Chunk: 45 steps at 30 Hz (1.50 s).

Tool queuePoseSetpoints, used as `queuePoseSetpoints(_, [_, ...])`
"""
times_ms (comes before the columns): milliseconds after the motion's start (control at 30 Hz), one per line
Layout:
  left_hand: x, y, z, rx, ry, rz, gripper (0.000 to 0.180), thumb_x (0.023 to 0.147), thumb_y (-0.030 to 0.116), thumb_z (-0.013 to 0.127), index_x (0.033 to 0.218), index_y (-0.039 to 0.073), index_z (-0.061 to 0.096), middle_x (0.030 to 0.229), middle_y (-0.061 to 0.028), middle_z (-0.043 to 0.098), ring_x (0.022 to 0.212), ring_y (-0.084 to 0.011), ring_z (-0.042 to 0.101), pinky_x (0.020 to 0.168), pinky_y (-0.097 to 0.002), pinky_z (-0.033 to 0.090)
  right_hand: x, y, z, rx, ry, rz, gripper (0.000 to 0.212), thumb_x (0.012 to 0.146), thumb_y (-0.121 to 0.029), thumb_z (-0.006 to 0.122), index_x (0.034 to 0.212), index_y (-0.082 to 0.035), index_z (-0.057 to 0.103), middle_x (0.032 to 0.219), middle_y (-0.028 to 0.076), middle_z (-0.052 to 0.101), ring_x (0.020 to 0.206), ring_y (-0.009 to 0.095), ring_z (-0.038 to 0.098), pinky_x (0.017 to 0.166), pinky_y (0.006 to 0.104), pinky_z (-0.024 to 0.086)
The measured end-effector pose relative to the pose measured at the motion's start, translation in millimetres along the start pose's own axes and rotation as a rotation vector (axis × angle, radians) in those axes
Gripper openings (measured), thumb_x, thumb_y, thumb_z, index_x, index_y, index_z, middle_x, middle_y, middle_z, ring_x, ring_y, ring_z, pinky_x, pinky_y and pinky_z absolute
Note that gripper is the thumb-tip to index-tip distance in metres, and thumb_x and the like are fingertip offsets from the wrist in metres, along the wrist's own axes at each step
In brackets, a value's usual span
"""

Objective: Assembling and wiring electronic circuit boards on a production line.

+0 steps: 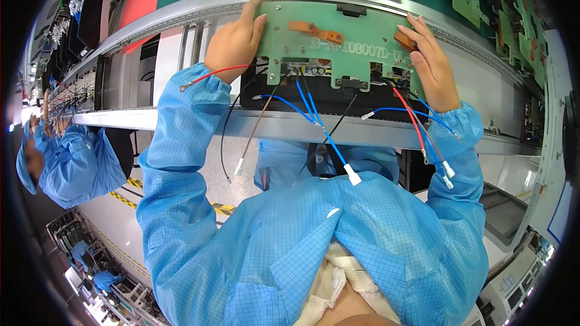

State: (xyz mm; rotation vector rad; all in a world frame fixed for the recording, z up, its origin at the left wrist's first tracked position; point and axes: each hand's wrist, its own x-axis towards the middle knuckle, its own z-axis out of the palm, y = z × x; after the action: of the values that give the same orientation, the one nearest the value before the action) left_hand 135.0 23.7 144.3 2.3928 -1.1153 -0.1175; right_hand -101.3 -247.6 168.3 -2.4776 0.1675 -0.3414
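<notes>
From where I stand, the loose leads look like the trouble: the blue wires [308, 104] and the red lead [211, 74] trail out past the green plate [356, 60] and over the near rail [290, 125], so a sleeve or the rail's edge could snag one and tug its connection if the plate shifts. Uneven pressure from the two ends might also tilt the plate, which lies across a black tray [266, 99] between the metal rails. The left hand [232, 42] is at the plate's left end, index finger stretched toward the far corner, thumb by the edge; its other fingers are hidden, so I can't tell how firm that grip is. The right hand [434, 69] has a loose, wide grip, fingers straight and slanting inward beside an orange clip [403, 40]. Both elbows are bent outward.
</notes>
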Motion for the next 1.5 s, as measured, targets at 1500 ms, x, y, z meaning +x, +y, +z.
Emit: queuePoseSetpoints(1500, [-7.5,-0.1,-8.4,0.124,0.040,0.070,0.035,0.097,0.027,0.044,0.128,0.011,0.039,0.065,-0.0227,0.061,0.062,-0.0436,0.059,0.054,-0.0522,0.044,-0.6,-8.1,-1.6,-0.004,0.013,-0.028,0.052,0.101,-0.042,0.030,0.131,-0.007,0.051,0.147,0.012,0.037,0.141,0.034,0.023,0.114,0.0426,0.020])
